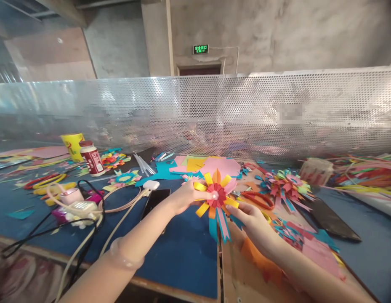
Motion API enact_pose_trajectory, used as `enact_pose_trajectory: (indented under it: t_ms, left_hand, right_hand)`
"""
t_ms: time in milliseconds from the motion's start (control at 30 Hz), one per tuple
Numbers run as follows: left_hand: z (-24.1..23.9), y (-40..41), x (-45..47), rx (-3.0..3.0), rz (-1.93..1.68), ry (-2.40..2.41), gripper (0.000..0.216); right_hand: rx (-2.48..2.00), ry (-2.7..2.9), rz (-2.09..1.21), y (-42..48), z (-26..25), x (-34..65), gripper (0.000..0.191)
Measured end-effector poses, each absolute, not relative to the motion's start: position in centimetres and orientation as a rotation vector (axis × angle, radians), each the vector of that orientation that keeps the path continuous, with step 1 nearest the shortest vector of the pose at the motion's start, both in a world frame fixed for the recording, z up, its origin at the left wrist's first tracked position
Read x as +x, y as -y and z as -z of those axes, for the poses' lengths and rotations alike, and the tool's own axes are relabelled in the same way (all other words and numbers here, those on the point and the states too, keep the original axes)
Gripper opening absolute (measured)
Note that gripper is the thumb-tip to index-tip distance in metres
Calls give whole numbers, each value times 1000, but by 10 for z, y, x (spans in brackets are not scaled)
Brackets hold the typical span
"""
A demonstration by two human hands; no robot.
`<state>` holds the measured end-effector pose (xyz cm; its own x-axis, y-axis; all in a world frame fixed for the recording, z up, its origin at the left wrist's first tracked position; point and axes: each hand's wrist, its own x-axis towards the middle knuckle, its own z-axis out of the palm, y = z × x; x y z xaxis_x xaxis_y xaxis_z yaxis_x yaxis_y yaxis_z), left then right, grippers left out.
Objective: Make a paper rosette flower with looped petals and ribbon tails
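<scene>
A paper flower (216, 198) with yellow and orange looped petals, a red pleated centre and blue and pink ribbon tails is held above the blue table (182, 248). My left hand (185, 196) grips it from the left, thumb pressed on the red centre. My right hand (254, 221) pinches the lower right petals and the ribbon tails. Both hands are closed on the flower. A clear bangle sits on my left wrist.
Red-handled scissors (256, 200) lie just right of the flower, beside another finished paper flower (285, 185). Coloured paper sheets (211, 165), a dark phone (155, 200), cables and chargers (78, 206), a white bottle (91, 158) and a yellow cup (72, 145) cover the table. A perforated metal screen (214, 109) stands behind.
</scene>
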<state>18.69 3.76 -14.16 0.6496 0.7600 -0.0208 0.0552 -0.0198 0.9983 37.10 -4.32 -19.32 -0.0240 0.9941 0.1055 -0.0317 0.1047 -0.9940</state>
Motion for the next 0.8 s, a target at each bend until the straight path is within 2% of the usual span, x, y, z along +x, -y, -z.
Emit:
enact_pose_trajectory:
  t_ms: [167,367,600,800]
  left_hand:
    - [140,-44,186,1587,-681,-715,25]
    - [125,-48,183,1714,-707,-713,24]
    - [112,-50,191,1891,-663,-675,17]
    - [108,-49,198,1942,-619,-709,23]
  right_hand:
    - [-1095,1209,-1228,43,193,373,31]
    - [-1096,1128,-1119,33,198,379,38]
    - [-1210,1297,-965,38,186,383,43]
    - [-1080,1323,-1146,49,164,375,33]
